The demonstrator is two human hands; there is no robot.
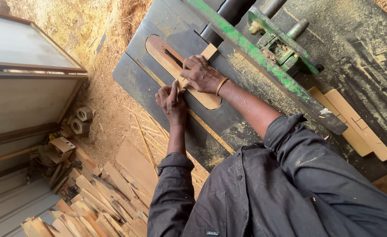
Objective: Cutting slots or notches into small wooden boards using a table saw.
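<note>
At the lower left, offcut planks [101, 197] lie heaped on the sawdust floor [110, 105]. Next, the left hand [172, 102] rests flat on the dark surface [136, 79] of a table saw, fingers together, index finger stretched toward a thin wooden strip [202, 59]. The right hand [201, 73] presses down on that strip, fingers curled over it, a band at the wrist. The strip lies across the oval wooden insert [165, 52], one end touching the green fence [255, 55]. Farther right, flat wooden pieces [356, 127] sit stacked.

left hand [171, 102]: flat, fingers extended | right hand [201, 73]: palm down, fingers curled | arms: outstretched
</note>
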